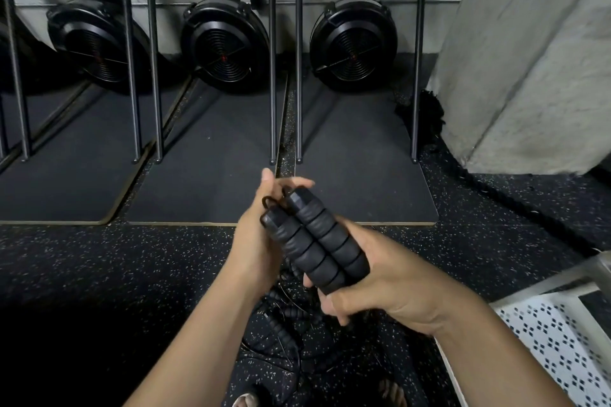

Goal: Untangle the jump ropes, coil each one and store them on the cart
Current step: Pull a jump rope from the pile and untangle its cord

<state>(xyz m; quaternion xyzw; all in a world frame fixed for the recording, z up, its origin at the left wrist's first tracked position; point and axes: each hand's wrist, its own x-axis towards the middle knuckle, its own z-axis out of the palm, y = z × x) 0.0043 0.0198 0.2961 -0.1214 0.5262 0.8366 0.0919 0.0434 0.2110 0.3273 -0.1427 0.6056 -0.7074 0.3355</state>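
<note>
The right hand (390, 284) covers the lower ends of the two handles (317, 241), so their butts are out of sight. Most fingers of the left hand (261, 238) lie behind the handles; whether they grip the cord (269, 201) cannot be told. The ropes (287, 330) heaped on the floor (99, 258) blend into its darkness and cannot be counted. The cart (545, 340) is cut off by the right edge, and a foot (246, 400) by the bottom edge.
</note>
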